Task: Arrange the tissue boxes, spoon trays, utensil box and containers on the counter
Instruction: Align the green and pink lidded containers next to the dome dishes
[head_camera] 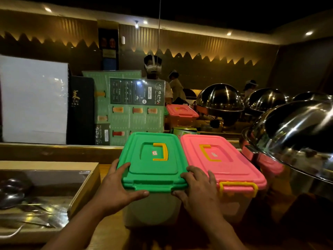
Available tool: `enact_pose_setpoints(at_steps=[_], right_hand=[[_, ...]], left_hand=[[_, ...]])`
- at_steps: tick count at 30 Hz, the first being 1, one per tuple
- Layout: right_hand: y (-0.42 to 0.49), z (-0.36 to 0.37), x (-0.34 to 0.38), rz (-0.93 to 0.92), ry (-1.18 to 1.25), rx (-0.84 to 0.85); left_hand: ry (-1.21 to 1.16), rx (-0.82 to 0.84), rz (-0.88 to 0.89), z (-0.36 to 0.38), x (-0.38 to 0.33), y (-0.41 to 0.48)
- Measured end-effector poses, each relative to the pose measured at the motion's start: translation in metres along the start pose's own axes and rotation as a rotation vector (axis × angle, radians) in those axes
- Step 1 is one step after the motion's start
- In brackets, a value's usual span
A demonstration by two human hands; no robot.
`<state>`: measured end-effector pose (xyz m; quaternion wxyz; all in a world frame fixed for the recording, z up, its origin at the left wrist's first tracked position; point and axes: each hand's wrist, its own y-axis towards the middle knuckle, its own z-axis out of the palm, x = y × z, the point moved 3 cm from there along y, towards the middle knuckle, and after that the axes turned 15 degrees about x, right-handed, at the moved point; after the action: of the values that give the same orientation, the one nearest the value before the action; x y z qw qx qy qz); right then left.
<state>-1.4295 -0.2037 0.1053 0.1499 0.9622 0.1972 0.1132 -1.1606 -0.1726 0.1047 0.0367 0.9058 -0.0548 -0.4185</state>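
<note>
A clear container with a green lid (153,159) and a yellow handle stands on the wooden counter, touching a matching container with a pink lid (221,159) on its right. My left hand (115,188) grips the green lid's near left corner, thumb under the front rim. My right hand (198,188) holds the near right corner, its fingers lying between the two lids. At the left, a wooden utensil box (84,193) with a clear cover holds metal spoons and ladles.
Menus (137,109), a dark folder and a white board lean behind a raised wooden ledge. Another pink-lidded container (182,112) sits farther back. Domed steel chafing dishes (295,134) crowd the right side. People stand in the background.
</note>
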Motion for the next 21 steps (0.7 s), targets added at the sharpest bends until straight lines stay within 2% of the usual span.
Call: enact_pose_setpoints(at_steps=[10, 13, 15, 18, 21], right_hand=[[-0.006, -0.012, 0.009, -0.004, 0.069, -0.018], [-0.013, -0.024, 0.042, -0.131, 0.205, -0.198], [-0.02, -0.019, 0.079, -0.256, 0.322, -0.25], [-0.029, 0.016, 0.139, -0.391, 0.489, -0.116], [-0.024, 0.073, 0.181, -0.291, 0.562, 0.119]], left_hand=[[0.006, 0.062, -0.012, -0.003, -0.009, -0.003], [0.084, 0.085, -0.033, -0.015, -0.007, -0.016], [0.154, 0.062, -0.02, -0.034, 0.004, -0.032], [0.18, -0.02, -0.024, -0.082, 0.037, -0.065], [0.173, -0.23, -0.086, -0.15, 0.094, -0.101]])
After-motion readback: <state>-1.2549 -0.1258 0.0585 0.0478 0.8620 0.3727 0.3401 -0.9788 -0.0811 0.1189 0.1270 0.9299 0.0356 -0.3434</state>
